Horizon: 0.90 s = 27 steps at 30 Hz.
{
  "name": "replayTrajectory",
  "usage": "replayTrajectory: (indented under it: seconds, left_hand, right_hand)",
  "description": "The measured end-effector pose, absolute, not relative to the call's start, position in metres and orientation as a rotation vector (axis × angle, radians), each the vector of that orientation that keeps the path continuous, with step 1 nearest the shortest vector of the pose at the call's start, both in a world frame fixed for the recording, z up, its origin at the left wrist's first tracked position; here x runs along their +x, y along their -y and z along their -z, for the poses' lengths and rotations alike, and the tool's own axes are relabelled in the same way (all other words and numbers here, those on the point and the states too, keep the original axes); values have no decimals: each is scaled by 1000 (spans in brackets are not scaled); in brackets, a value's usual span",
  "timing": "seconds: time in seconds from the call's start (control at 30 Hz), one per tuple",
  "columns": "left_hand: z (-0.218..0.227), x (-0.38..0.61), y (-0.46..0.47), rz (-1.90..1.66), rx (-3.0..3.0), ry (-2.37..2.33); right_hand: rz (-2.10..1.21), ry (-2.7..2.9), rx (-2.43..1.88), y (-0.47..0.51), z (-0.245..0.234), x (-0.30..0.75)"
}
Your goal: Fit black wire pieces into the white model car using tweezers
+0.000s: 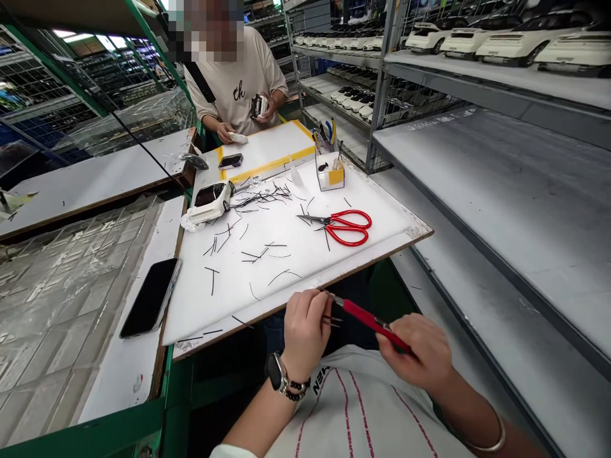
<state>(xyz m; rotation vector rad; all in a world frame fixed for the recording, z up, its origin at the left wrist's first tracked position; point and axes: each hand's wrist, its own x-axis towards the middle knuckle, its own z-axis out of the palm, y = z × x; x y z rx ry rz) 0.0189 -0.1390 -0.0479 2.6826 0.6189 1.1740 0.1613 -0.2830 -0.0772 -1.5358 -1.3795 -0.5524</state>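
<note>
My right hand (420, 350) is wrapped round the handle of a red utility knife (365, 313). Its blade end points left and meets the pinched fingertips of my left hand (305, 327), just off the table's front edge. Two thin prongs, which look like tweezers (333, 321), stick out of my closed left fingers. Whatever small piece sits at the blade tip is hidden by the fingers. On the white tabletop (229, 312) beyond, scissors with red handles (351, 228) lie among several thin black strips (262, 197).
A white model car (210, 202) stands at the table's left, and a phone (150, 298) lies by the left edge. Toward the back is a clear box of tools (330, 173). Across the table a person (238, 83) holds a small model part. Metal shelves (477, 146) rise at right.
</note>
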Motion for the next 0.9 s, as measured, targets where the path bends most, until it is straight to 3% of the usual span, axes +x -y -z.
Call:
replayTrajectory:
  seconds: [0.17,0.3,0.43,0.5,0.6,0.9]
  left_hand:
    - [46,19,141,-858,2453,-795]
    - [42,18,141,-560,2218,-813]
    - [39,13,141,-383,2015,-740]
    - [38,9,141,-328,1912,-716]
    - [39,4,142,-319,1793,-695]
    - [35,0,146,-282,1538,-728]
  right_hand:
    - [595,1189,-1601,282,79,161]
    - [398,1510,-1359,282,78,164]
    - [511,1316,-1595,283,82,175]
    - [525,1230,-1583,284,84,179]
    - [326,1527,-1397,284,82,182]
    - [346,1554,-1366,276,77,182]
